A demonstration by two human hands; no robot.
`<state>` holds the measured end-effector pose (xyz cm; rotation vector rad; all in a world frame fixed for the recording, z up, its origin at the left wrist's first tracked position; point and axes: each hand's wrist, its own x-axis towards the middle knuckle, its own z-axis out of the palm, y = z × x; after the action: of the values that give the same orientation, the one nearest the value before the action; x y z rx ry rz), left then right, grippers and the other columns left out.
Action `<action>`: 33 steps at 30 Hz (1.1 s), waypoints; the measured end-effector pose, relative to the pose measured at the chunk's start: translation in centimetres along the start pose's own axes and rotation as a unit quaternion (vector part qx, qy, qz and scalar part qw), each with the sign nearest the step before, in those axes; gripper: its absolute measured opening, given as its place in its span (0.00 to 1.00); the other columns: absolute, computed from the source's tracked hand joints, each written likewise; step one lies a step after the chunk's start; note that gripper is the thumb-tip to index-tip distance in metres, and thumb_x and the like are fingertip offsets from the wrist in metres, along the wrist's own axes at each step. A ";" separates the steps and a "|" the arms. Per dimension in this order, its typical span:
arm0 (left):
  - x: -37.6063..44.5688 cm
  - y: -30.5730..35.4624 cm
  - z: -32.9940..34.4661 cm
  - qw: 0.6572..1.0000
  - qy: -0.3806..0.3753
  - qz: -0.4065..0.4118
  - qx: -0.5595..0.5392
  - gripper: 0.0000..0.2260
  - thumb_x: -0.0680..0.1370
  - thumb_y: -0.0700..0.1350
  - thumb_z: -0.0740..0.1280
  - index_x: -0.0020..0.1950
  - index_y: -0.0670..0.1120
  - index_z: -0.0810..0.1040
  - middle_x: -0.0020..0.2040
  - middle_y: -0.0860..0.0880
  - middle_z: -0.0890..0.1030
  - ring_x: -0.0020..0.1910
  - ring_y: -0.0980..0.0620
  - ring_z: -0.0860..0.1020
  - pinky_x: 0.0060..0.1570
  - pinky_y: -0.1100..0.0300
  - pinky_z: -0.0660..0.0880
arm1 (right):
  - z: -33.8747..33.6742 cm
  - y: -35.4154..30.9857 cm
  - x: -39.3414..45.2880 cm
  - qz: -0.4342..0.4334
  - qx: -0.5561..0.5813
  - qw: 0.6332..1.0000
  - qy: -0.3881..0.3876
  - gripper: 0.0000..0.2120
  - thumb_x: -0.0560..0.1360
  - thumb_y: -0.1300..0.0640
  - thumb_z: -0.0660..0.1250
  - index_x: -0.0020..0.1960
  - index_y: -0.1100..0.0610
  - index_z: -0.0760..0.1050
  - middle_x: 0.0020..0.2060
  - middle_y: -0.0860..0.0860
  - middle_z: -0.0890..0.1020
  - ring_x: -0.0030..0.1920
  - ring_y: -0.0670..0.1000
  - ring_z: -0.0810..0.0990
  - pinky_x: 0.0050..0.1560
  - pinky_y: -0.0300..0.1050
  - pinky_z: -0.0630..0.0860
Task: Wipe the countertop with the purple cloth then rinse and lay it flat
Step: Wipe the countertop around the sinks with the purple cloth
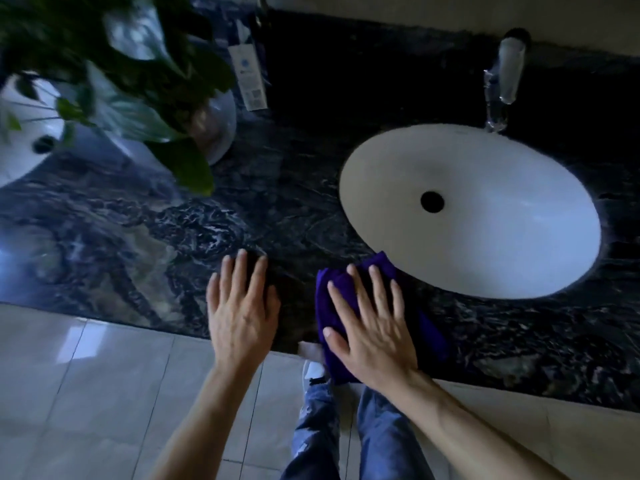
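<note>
The purple cloth (334, 289) lies bunched on the dark marble countertop (138, 237), near its front edge and just left of the white oval sink (485, 230). My right hand (370, 323) presses flat on the cloth with straight, spread fingers. My left hand (242, 306) rests flat on the bare countertop a little to the left of the cloth, fingers straight, holding nothing. A chrome faucet (502, 84) stands behind the sink at the back wall.
A second white sink (20, 133) sits at the far left. A leafy plant in a white pot (214, 123) stands between the sinks, its leaves overhanging the counter. A slim labelled box (249, 74) leans at the back. Tiled floor (86, 393) lies below the counter edge.
</note>
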<state>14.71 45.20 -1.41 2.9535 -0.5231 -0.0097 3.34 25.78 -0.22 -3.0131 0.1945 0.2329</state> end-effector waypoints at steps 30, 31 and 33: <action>0.6 -0.4 -0.6 0.983 0.023 -0.058 -0.174 0.26 0.83 0.57 0.54 0.78 0.45 0.66 0.80 0.45 0.64 0.81 0.49 0.57 0.79 0.47 0.54 | 0.1 -3.1 2.6 0.039 -0.013 0.999 0.008 0.35 0.77 0.37 0.59 0.80 0.47 0.61 0.79 0.60 0.62 0.79 0.69 0.57 0.74 0.73 0.56; 0.6 -0.5 -0.7 0.979 0.029 -0.066 -0.193 0.26 0.83 0.56 0.54 0.78 0.45 0.66 0.80 0.45 0.63 0.81 0.49 0.56 0.79 0.48 0.53 | 0.0 -4.5 4.0 0.018 -0.010 1.000 0.008 0.34 0.77 0.36 0.58 0.81 0.46 0.60 0.80 0.59 0.61 0.79 0.69 0.57 0.75 0.73 0.55; 0.5 -0.9 -1.2 0.972 0.045 -0.078 -0.215 0.26 0.83 0.55 0.54 0.78 0.44 0.66 0.80 0.44 0.62 0.81 0.50 0.55 0.79 0.49 0.52 | -0.2 -7.6 7.3 -0.044 -0.008 0.999 -0.004 0.31 0.79 0.37 0.53 0.81 0.43 0.59 0.81 0.57 0.59 0.80 0.67 0.55 0.76 0.71 0.52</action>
<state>15.51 46.08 -0.39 2.5467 -0.2357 -0.0054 11.60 32.40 -0.42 -3.0265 0.0580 0.2385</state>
